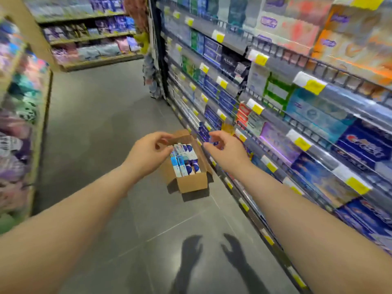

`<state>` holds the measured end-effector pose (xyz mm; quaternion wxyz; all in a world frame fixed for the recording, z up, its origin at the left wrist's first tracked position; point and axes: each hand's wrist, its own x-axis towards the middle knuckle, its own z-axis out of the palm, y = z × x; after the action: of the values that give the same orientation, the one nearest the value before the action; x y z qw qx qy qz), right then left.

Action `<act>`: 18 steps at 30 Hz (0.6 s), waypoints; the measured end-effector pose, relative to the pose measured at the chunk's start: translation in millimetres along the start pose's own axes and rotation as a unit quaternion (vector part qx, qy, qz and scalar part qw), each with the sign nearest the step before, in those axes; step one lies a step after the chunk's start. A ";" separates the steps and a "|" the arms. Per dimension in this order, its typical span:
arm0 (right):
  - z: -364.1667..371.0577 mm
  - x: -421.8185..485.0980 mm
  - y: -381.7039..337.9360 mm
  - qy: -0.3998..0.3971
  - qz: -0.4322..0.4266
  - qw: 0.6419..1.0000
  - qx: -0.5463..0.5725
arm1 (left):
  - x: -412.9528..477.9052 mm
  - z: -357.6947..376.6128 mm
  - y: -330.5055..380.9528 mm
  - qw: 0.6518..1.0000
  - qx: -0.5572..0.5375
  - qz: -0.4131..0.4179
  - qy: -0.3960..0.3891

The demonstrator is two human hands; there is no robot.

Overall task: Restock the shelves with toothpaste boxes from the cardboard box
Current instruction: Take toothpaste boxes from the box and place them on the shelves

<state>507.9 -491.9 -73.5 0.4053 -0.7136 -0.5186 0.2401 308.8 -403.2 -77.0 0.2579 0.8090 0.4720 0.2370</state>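
An open cardboard box (192,182) stands on the grey floor beside the shelving on the right. Inside it lie several blue and white toothpaste boxes (184,159), packed side by side. My left hand (148,153) hovers above the box's left side with loosely curled fingers and holds nothing. Over the box's right edge, close to the shelf front, my right hand (224,149) is held out with relaxed, slightly bent fingers, also empty. The shelves (297,132) on the right hold rows of toothpaste boxes behind wire rails with yellow price tags.
Another shelf unit (23,124) with colourful packs lines the left side of the aisle. A person (151,75) stands far down the aisle by the shelf end. More shelving (89,39) crosses the back. Grey tiled floor (106,124) runs between.
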 end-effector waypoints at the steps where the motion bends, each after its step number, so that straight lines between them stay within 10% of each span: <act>1: 12.1 13.0 -3.5 -0.009 0.003 1.000 0.000 | 9.6 -5.6 -14.9 1.000 -0.001 -0.008 -0.002; 18: 85.9 357.4 30.9 -0.078 0.064 0.995 0.015 | 311.6 1.4 -126.8 0.997 -0.033 -0.050 -0.043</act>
<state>583.2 -133.7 -119.0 0.3583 -0.7182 -0.4979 0.3285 366.0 -74.0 -115.7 0.3155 0.7851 0.4923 0.2044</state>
